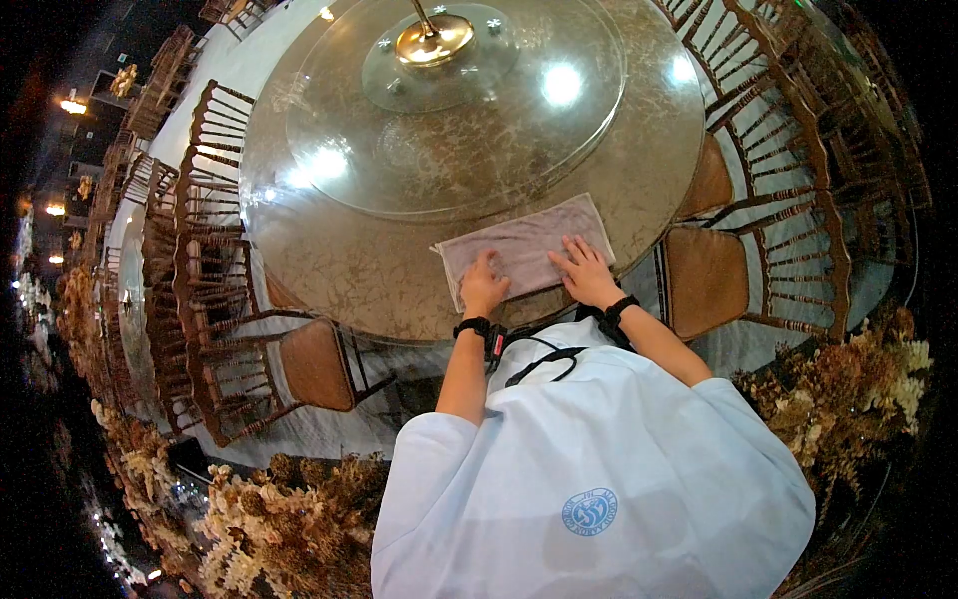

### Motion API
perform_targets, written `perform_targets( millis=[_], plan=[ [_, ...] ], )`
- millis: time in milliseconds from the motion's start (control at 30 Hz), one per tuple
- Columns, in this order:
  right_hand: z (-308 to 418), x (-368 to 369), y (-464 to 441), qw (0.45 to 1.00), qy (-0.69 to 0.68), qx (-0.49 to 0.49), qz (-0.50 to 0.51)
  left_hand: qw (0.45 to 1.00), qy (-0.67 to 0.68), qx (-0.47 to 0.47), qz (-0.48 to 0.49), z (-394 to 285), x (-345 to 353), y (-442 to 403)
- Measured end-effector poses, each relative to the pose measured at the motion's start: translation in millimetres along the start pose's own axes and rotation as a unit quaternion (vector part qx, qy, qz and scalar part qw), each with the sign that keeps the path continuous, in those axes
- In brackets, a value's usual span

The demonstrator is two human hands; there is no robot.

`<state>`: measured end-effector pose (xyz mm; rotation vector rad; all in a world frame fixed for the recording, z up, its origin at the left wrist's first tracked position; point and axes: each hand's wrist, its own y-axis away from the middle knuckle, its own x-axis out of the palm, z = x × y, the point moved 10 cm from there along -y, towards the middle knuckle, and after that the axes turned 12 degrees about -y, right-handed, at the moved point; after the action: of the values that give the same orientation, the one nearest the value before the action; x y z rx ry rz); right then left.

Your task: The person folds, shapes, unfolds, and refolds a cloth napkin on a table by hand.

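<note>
Pale mauve cloth [529, 248] lies flat beneath the person's left hand [484, 284] and right hand [587, 274], neither clutching it, by the near rim of a glossy round table [369, 280]. Chairs [707, 282] hem both sides; tabletop spreads left and right, a glass turntable [419, 165] just beyond.

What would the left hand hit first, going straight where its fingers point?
Past the towel beneath it, the left hand would probably meet the glass disc, though depth is unclear.
</note>
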<state>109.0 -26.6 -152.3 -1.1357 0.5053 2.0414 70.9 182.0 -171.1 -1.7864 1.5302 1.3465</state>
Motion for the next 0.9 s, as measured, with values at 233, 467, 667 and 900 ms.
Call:
perform_targets(
  millis=[233,467,667,900],
  plan=[
    [-1,1,-3,1.0,-0.007,0.001,0.008,1.0,0.0,0.006,-0.01,1,3,-5],
    [-9,7,-1,1.0,-0.007,-0.001,0.017,1.0,-0.005,0.003,0.019,2,12,-4],
    [-8,7,-1,1.0,-0.013,-0.006,0.017,0.999,-0.008,-0.02,0.035,6,17,-8],
    [-2,-1,-5,0.999,-0.026,-0.019,0.01,0.999,0.009,-0.03,0.03,4,8,-9]
  ],
)
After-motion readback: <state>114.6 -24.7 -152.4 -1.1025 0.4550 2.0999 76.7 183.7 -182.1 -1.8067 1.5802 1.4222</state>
